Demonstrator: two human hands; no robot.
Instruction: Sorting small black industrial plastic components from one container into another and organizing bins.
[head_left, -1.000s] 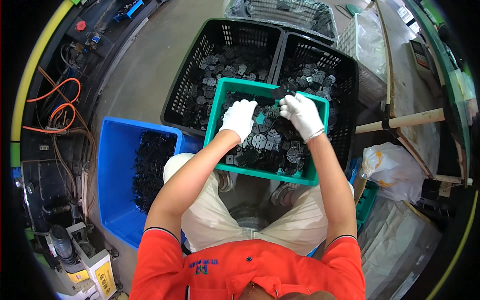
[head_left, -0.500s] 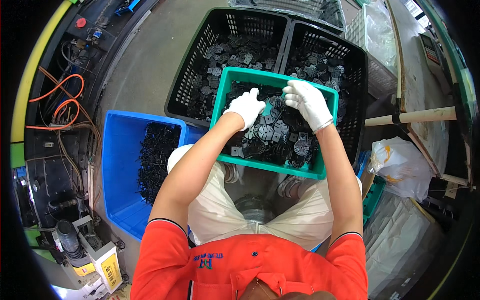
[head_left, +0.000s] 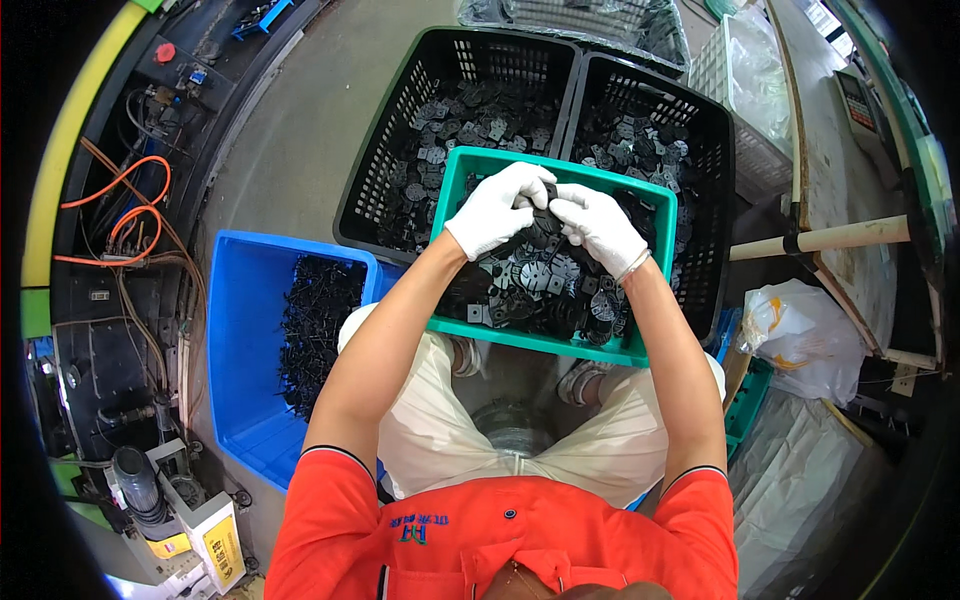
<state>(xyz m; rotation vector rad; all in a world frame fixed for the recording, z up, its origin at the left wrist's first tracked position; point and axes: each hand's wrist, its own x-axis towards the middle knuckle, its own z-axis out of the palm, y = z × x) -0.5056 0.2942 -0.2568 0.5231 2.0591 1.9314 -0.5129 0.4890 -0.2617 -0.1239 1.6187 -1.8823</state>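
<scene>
Both my hands wear white gloves and meet above a green tray (head_left: 540,345). A small black plastic part (head_left: 545,222) is pinched between the fingertips of my left hand (head_left: 497,210) and my right hand (head_left: 602,230). Its exact shape is partly covered by the gloves. Beneath, the tray holds many loose black and grey flat plastic parts (head_left: 536,276), some round, some squarish. The tray overlaps the near side of two black perforated crates, the left crate (head_left: 462,60) and the right crate (head_left: 700,105), which contain similar parts.
To my left stands a blue bin (head_left: 240,350) with thin black pieces (head_left: 318,330) in it. Machinery with orange hoses (head_left: 150,205) lines the far left. A clear plastic bag (head_left: 808,335) lies at the right, below a horizontal pale bar (head_left: 830,238). A white crate (head_left: 758,150) stands behind.
My hands were apart over the tray, the left one down among the parts. Now they have come together, with a black part held between them.
</scene>
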